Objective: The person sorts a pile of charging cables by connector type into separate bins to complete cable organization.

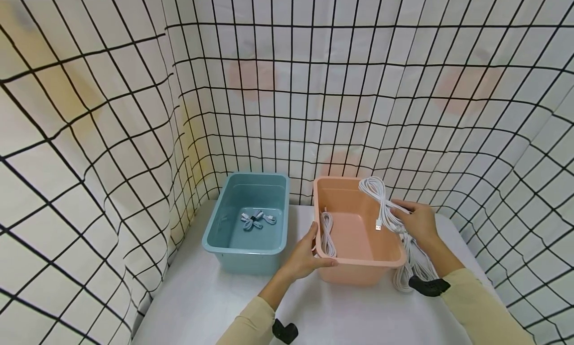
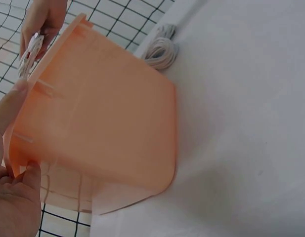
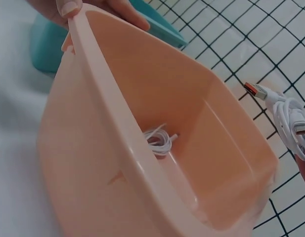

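An orange bin (image 1: 358,270) stands on the white table, with one white coiled cable (image 1: 328,234) lying along its left inside. My left hand (image 1: 303,255) grips the bin's near left rim, thumb over the edge. Above the bin's right rim, my right hand (image 1: 417,220) holds a bundled white USB cable (image 1: 375,189); its plug hangs over the inside. In the right wrist view, an orange-lined USB plug and a second small plug stick out of this bundled cable (image 3: 289,123). More white cables (image 1: 414,265) lie beside the bin, under my right hand.
A blue bin (image 1: 244,250) stands to the left, holding several short grey-white cables (image 1: 258,219). Black netting (image 1: 291,110) over white sheeting surrounds the table (image 1: 197,305) at the back and sides.
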`<state>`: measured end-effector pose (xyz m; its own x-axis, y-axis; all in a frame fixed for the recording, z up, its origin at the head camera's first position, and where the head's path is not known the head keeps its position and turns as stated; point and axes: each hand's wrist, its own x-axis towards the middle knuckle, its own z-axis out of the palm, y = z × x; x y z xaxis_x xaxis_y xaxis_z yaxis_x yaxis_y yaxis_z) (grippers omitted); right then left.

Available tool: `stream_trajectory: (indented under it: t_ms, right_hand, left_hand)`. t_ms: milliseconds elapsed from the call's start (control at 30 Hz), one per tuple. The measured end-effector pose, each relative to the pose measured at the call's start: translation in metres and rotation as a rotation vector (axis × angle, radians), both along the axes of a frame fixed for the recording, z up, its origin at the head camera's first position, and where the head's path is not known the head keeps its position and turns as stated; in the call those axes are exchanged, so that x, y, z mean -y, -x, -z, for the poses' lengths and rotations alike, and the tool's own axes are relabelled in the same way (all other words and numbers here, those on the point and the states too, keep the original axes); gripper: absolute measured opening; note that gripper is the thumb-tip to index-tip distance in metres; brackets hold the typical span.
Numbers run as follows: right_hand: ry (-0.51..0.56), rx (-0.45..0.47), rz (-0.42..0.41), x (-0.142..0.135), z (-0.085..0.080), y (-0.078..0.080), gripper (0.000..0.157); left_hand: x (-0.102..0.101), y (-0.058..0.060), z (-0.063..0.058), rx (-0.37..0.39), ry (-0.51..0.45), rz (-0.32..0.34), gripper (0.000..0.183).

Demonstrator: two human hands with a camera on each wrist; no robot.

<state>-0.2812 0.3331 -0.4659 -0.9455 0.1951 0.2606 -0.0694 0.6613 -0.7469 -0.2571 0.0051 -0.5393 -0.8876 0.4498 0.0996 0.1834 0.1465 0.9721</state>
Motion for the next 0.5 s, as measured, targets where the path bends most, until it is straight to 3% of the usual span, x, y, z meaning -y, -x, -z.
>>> stream_trajectory:
  t_ms: [333, 500]
  right_hand:
    - [0.044, 0.013, -0.032, 0.018, -0.004, 0.015, 0.037]
    - [0.082, 0.13, -0.234, 0.024, -0.002, 0.022, 0.061]
  left_hand:
    - [-0.001, -0.001, 0.0, 0.012, -0.003, -0.009, 0.123]
    - [-0.001, -0.001, 0.0, 0.009, -0.015, -0.006, 0.123]
